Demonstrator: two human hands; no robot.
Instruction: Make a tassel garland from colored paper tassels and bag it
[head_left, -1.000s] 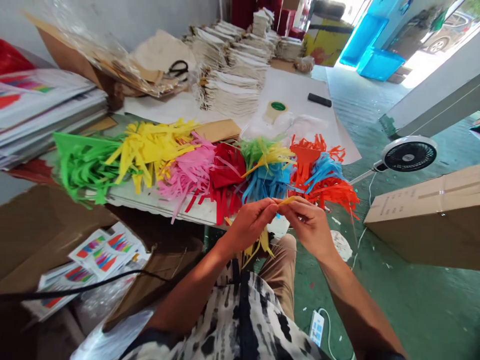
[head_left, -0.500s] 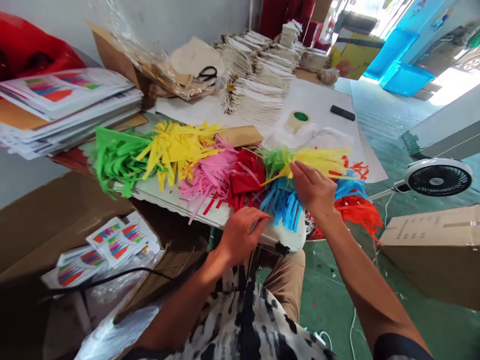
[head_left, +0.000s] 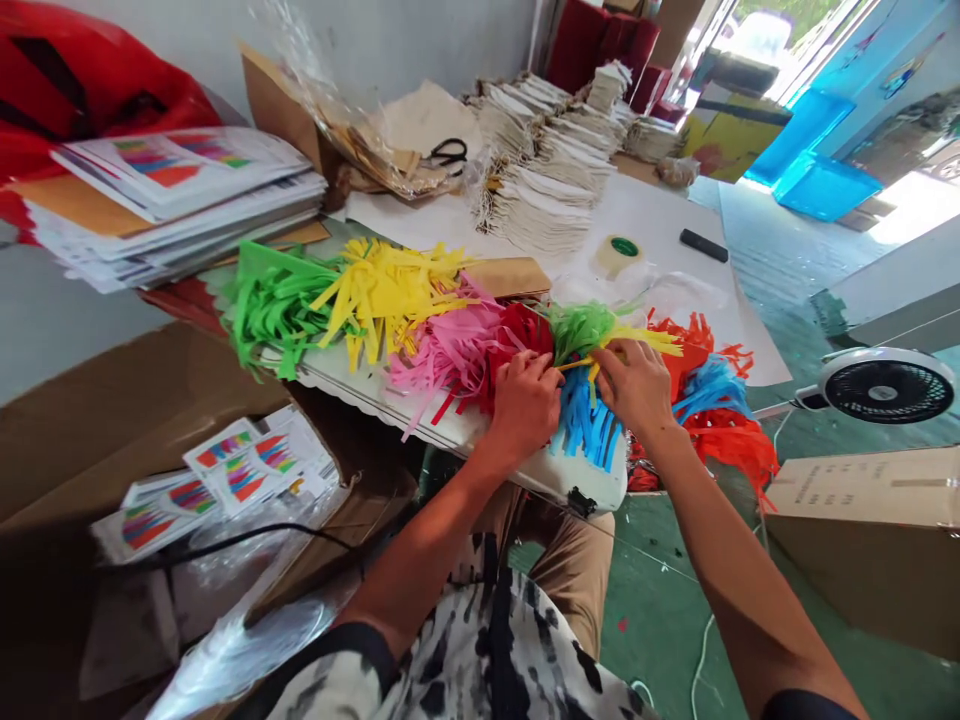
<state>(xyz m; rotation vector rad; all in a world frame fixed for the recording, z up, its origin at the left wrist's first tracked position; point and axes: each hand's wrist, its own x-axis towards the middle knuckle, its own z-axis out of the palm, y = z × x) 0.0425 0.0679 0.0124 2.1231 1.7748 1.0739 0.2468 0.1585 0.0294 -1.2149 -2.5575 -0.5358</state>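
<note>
My right hand (head_left: 637, 388) is closed on a yellow paper tassel (head_left: 660, 340), whose fringe sticks out to the right past the fingers. A thin yellow strip runs left from it to the fingertips of my left hand (head_left: 529, 400), which are pinched together at its end. Under and between the hands lies a blue fringed tassel (head_left: 589, 425). Just behind them is a small green tassel (head_left: 581, 328). Left of my hands a red tassel (head_left: 521, 330), a pink one (head_left: 450, 350), a large yellow one (head_left: 397, 290) and a green one (head_left: 281, 300) lie in a row.
Orange-red fringe (head_left: 731, 440) hangs at the table's right end. Behind are a tape roll (head_left: 619, 255), black scissors (head_left: 448, 152), a dark phone-like object (head_left: 703, 245) and stacked white bundles (head_left: 540, 205). Printed sheets (head_left: 187, 185) are piled left. A fan (head_left: 885, 387) and carton (head_left: 862, 480) stand right.
My left hand has moved up and right to the yellow strip's end. My right hand has lowered the yellow tassel toward it, uncovering orange-red fringe behind. The view has shifted slightly.
</note>
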